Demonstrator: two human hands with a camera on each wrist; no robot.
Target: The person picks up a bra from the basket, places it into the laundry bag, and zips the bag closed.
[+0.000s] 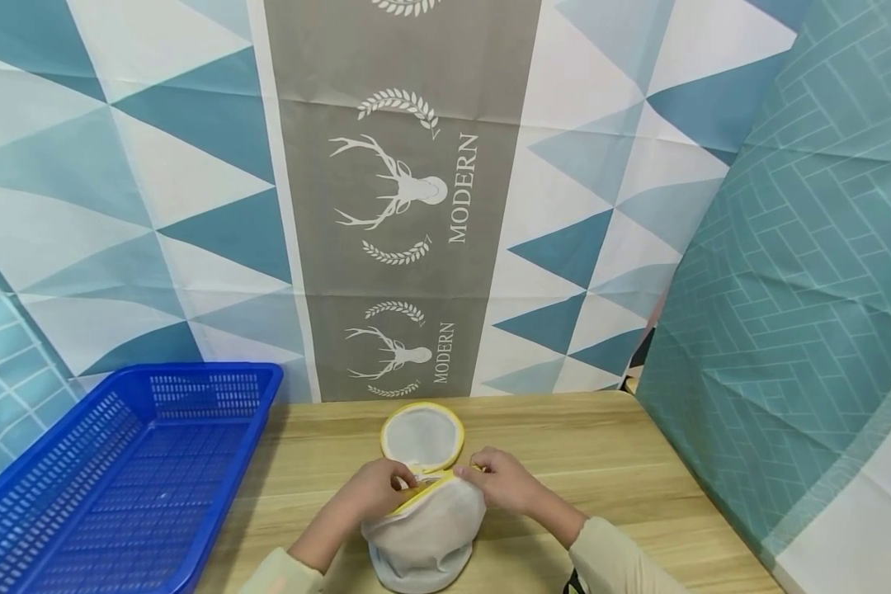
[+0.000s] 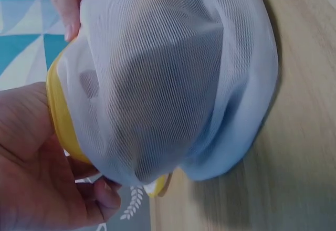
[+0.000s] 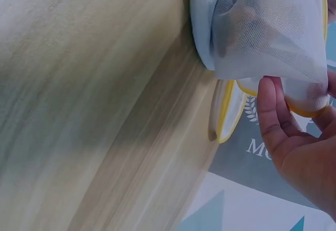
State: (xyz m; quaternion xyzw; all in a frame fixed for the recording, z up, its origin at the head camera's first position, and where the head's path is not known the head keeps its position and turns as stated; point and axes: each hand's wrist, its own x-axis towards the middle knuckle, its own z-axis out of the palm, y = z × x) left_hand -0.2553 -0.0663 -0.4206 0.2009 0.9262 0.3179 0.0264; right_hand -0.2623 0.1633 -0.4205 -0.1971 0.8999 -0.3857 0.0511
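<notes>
- A patterned backdrop [image 1: 397, 49] with blue and white triangles and a grey deer panel stands behind the far edge of the surface.
- The wood-grain surface [image 1: 594, 470] carries the mesh bag near its near edge.
- A large blue plastic basket [image 1: 204, 394] sits at the left, well apart from the bag; its perforated walls and floor are visible.
- The mesh bag [image 1: 431, 528], white with a grey-blue base and a yellow-trimmed mouth, lies between the two hands, its body just nearer than the fingers. Its base rests on the surface, and its mouth is lifted and slants, higher toward the right. What it contains cannot be made out through the mesh.
- A round mesh disc [image 1: 421, 437] with a yellow rim stands just beyond the bag's mouth, on the far side; whether it is joined to the bag cannot be told.
- The left hand [image 1: 379, 487] grips the left part of the mouth, fingers curled at the yellow trim.
- The right hand [image 1: 506, 481] pinches the mouth's right end between thumb and fingers.
- Pale sleeves [image 1: 285, 573] cover both forearms at the near side.
</notes>
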